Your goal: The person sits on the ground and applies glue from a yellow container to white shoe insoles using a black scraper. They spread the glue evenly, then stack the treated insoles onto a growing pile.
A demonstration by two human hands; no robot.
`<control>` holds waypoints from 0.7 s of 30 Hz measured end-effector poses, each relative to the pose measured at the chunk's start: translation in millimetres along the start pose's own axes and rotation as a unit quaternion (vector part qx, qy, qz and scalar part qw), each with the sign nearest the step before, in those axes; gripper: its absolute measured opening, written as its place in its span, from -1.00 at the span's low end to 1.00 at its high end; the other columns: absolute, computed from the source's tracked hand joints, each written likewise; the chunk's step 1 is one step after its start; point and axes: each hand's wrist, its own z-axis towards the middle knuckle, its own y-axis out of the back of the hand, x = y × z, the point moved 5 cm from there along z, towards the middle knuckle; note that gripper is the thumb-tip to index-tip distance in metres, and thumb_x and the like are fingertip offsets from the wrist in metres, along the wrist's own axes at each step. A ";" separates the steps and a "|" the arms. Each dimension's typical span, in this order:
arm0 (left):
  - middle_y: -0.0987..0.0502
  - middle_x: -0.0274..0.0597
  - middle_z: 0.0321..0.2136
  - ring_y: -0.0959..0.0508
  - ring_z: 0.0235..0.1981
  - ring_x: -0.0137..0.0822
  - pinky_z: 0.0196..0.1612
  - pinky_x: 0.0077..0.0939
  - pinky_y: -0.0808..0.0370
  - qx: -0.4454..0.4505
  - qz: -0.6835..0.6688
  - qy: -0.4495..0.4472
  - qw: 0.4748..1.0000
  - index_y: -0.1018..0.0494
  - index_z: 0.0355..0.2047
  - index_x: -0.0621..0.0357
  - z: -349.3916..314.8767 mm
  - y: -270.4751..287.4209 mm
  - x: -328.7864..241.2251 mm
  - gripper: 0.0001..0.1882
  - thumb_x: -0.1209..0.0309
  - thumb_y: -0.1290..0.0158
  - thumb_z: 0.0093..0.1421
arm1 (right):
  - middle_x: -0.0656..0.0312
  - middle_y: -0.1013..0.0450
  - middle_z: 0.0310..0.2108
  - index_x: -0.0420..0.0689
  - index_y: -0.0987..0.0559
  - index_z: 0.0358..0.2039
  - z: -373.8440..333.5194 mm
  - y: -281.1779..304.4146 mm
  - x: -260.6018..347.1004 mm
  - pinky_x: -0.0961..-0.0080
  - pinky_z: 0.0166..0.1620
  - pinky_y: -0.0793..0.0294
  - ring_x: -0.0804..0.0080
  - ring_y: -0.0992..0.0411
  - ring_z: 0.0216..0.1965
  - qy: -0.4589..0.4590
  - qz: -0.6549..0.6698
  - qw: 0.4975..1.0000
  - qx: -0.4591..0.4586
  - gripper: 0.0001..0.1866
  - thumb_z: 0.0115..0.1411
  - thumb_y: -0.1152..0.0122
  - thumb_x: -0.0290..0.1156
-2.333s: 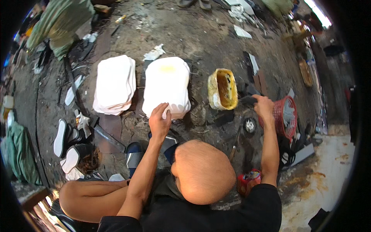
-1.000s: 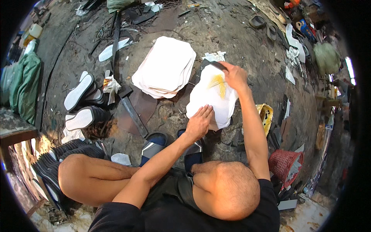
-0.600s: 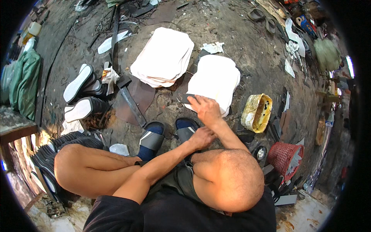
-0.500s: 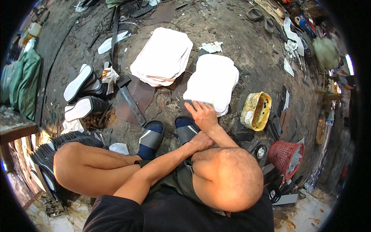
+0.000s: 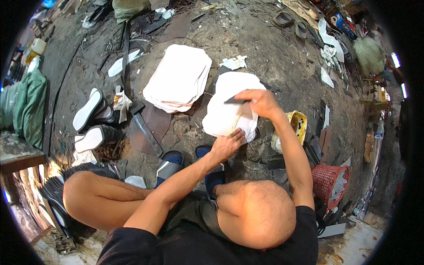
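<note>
A stack of white, rounded-edge sheets (image 5: 223,88) lies on the ground ahead of my feet. My right hand (image 5: 261,102) grips a thin dark flat spreader (image 5: 235,101) over the top sheet. A yellowish wet streak (image 5: 237,121), looking like glue, runs along the sheet below it. My left hand (image 5: 229,143) rests with fingers stretched out on the near edge of the same stack. Beside my right forearm stands a yellow tub (image 5: 300,126) with stained walls, partly hidden by that arm.
Another white stack (image 5: 179,79) lies to the left. A hammer-like tool (image 5: 145,130) and several white-soled shoe parts (image 5: 88,110) are further left. A red basket (image 5: 327,187) stands at the right. Dark stacked soles (image 5: 53,190) sit by my left knee, a wooden bench (image 5: 22,152) beyond.
My right hand has lifted from the stack's near edge and moved up and right with the spreader. My left hand has come forward onto the near edge. The yellowish streak now shows.
</note>
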 end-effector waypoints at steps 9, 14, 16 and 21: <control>-0.44 -0.32 0.23 -0.42 0.25 -0.37 -0.13 -0.42 -0.65 0.051 -0.025 -0.008 0.998 -0.47 0.09 0.10 2.7 9.2 10.4 -0.51 0.52 -0.08 0.09 | 0.40 -0.64 -0.17 0.26 -0.74 -0.24 30.1 -25.1 -43.6 0.28 0.06 -0.47 0.36 -0.51 0.05 0.102 -0.218 0.968 0.065 -0.66 -0.04 -0.24 -0.39; -0.51 -0.40 0.16 -0.47 0.21 -0.42 -0.10 -0.43 -0.64 0.013 -0.045 -0.034 0.998 -0.52 0.05 -0.06 10.4 13.7 5.3 -0.58 0.48 -0.07 0.14 | 0.22 -0.63 -0.14 0.19 -0.65 0.00 -56.1 34.1 -95.5 0.17 -0.07 -0.55 0.12 -0.58 -0.09 -0.257 -0.164 0.952 0.008 -0.64 0.15 -0.26 -0.30; -0.52 -0.41 0.15 -0.47 0.21 -0.43 -0.10 -0.43 -0.64 0.011 -0.052 -0.040 0.998 -0.52 0.05 -0.06 8.1 14.2 15.4 -0.57 0.47 -0.09 0.14 | 0.17 -0.63 -0.16 0.16 -0.63 0.03 -96.8 15.2 -75.3 0.16 -0.07 -0.55 0.04 -0.58 -0.11 -0.261 -0.100 0.960 -0.029 -0.61 0.14 -0.27 -0.29; -0.50 -0.26 0.15 -0.46 0.23 -0.28 -0.11 -0.37 -0.65 0.008 -0.021 -0.068 0.997 -0.45 0.13 -0.02 12.5 20.6 10.7 -0.47 0.47 -0.13 0.09 | -0.01 -0.61 -0.22 0.03 -0.56 0.06 -108.9 23.7 -14.2 0.08 -0.10 -0.53 -0.07 -0.56 -0.13 -0.269 -0.110 0.957 -0.010 -0.59 0.18 -0.22 -0.29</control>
